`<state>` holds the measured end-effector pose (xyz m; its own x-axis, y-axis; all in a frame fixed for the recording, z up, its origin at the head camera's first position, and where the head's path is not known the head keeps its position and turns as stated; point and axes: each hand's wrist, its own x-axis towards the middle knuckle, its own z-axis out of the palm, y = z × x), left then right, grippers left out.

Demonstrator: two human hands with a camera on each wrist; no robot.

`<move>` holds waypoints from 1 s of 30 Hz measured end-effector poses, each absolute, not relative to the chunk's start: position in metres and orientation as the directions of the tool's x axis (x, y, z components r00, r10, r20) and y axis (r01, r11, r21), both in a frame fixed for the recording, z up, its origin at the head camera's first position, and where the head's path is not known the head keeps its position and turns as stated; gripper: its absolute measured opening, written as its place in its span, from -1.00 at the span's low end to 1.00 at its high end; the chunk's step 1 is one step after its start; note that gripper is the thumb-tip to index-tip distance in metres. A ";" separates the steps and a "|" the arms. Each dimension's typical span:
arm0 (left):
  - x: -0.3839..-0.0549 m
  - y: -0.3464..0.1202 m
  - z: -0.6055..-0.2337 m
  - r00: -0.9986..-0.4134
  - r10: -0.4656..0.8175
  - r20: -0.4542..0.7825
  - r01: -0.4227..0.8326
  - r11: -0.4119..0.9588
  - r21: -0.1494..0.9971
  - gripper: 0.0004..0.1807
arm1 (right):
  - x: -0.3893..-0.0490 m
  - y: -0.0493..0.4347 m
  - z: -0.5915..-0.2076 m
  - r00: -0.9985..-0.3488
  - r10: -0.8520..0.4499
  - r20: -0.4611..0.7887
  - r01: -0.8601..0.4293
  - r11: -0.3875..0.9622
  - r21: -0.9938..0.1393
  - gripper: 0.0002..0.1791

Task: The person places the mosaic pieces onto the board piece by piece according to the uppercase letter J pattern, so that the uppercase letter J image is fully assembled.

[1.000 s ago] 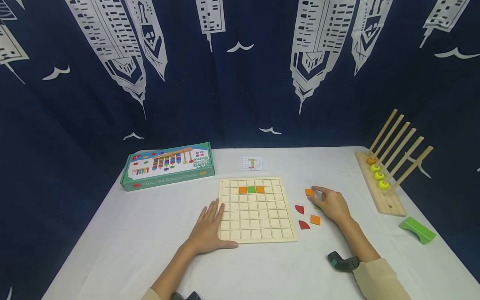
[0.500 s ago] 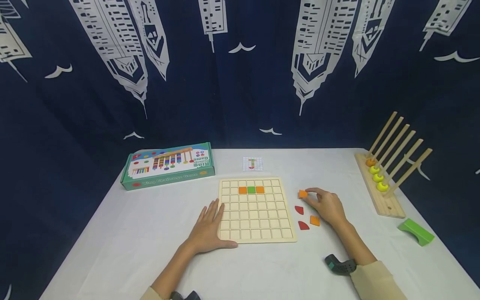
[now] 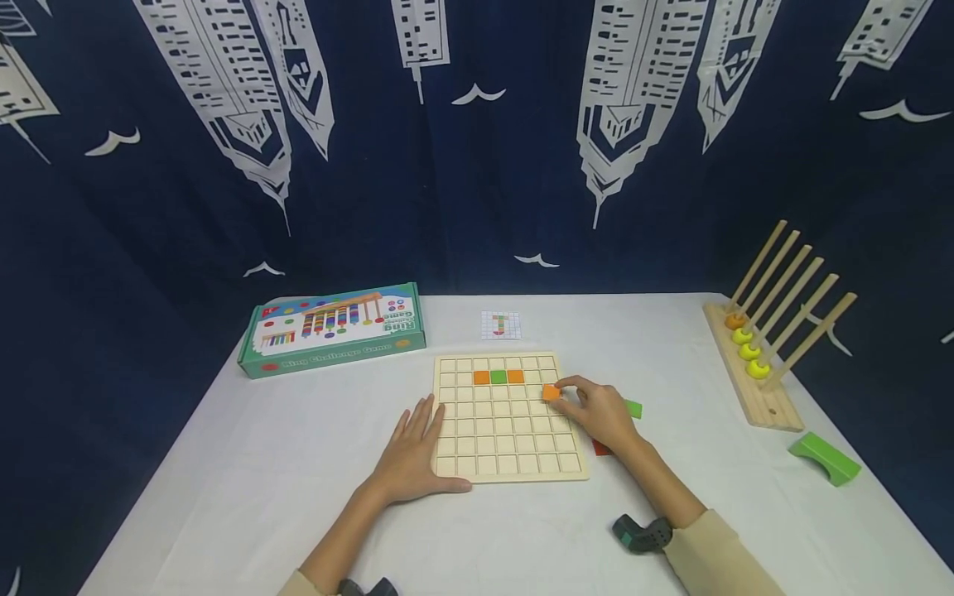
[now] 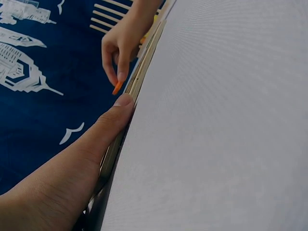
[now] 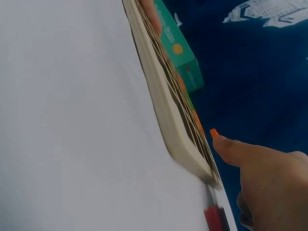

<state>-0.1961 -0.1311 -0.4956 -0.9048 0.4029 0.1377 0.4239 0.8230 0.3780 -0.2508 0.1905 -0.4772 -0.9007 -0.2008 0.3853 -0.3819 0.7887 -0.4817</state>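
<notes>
My right hand point(image 3: 605, 414) pinches an orange square tile point(image 3: 551, 392) between thumb and fingertips. It holds the tile above the right part of a wooden grid board point(image 3: 465, 426); in the right wrist view the tile point(image 5: 214, 133) is off the board. My left hand point(image 3: 413, 455) rests at the board's lower left corner, fingers spread and straight, thumb point(image 4: 124, 101) along the near edge. Set in one upper row of the grid are an orange tile point(image 3: 482, 377), a green tile point(image 3: 498, 377) and another orange tile point(image 3: 515, 377).
Right of the board, a green tile point(image 3: 634, 409) and a red tile point(image 3: 600, 448) show partly behind my right hand. A printed pattern card point(image 3: 501, 325) lies beyond the board. A green game box point(image 3: 335, 327), a peg stand point(image 3: 756, 372) and a green arch block point(image 3: 825, 458) stand around.
My right hand has lifted the orange tile from the loose tiles and carried it left, over the board. The left hand stays in place.
</notes>
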 end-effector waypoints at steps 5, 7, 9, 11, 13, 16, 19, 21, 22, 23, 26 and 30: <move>-0.196 -0.131 -0.494 -0.904 0.405 0.139 0.426 0.821 0.380 0.41 | -0.255 0.172 -0.477 -0.908 -0.225 0.354 -0.388 0.768 -0.509 -0.64; -0.196 -0.131 -0.494 -0.904 0.405 0.138 0.426 0.819 0.385 0.40 | -0.257 0.165 -0.477 -0.910 -0.227 0.348 -0.389 0.759 -0.522 -0.64; -0.196 -0.131 -0.494 -0.904 0.405 0.137 0.425 0.817 0.390 0.40 | -0.259 0.159 -0.477 -0.908 -0.230 0.350 -0.394 0.753 -0.528 -0.63; -0.196 -0.131 -0.494 -0.904 0.405 0.136 0.425 0.817 0.390 0.40 | -0.262 0.153 -0.478 -0.903 -0.233 0.362 -0.405 0.742 -0.534 -0.63; -0.196 -0.131 -0.495 -0.904 0.405 0.136 0.425 0.819 0.384 0.40 | -0.264 0.147 -0.478 -0.893 -0.237 0.383 -0.424 0.728 -0.539 -0.63; -0.196 -0.131 -0.495 -0.902 0.408 0.139 0.429 0.824 0.371 0.39 | -0.267 0.138 -0.478 -0.880 -0.243 0.408 -0.447 0.711 -0.543 -0.62; -0.196 -0.132 -0.494 -0.904 0.407 0.128 0.424 0.822 0.380 0.39 | -0.268 0.130 -0.478 -0.881 -0.248 0.403 -0.449 0.708 -0.545 -0.60; -0.196 -0.132 -0.494 -0.905 0.407 0.124 0.422 0.820 0.386 0.39 | -0.269 0.126 -0.479 -0.886 -0.253 0.388 -0.442 0.712 -0.545 -0.59; -0.195 -0.132 -0.493 -0.905 0.408 0.124 0.422 0.819 0.388 0.39 | -0.270 0.125 -0.479 -0.889 -0.256 0.380 -0.439 0.713 -0.547 -0.58; -0.195 -0.131 -0.493 -0.905 0.407 0.122 0.421 0.819 0.390 0.39 | -0.270 0.124 -0.479 -0.891 -0.258 0.373 -0.435 0.716 -0.546 -0.58; -0.195 -0.131 -0.494 -0.905 0.406 0.125 0.421 0.823 0.380 0.39 | -0.271 0.122 -0.481 -0.897 -0.263 0.355 -0.427 0.726 -0.539 -0.61; -0.195 -0.131 -0.493 -0.909 0.399 0.121 0.414 0.828 0.379 0.40 | -0.272 0.122 -0.483 -0.895 -0.280 0.347 -0.431 0.739 -0.518 -0.63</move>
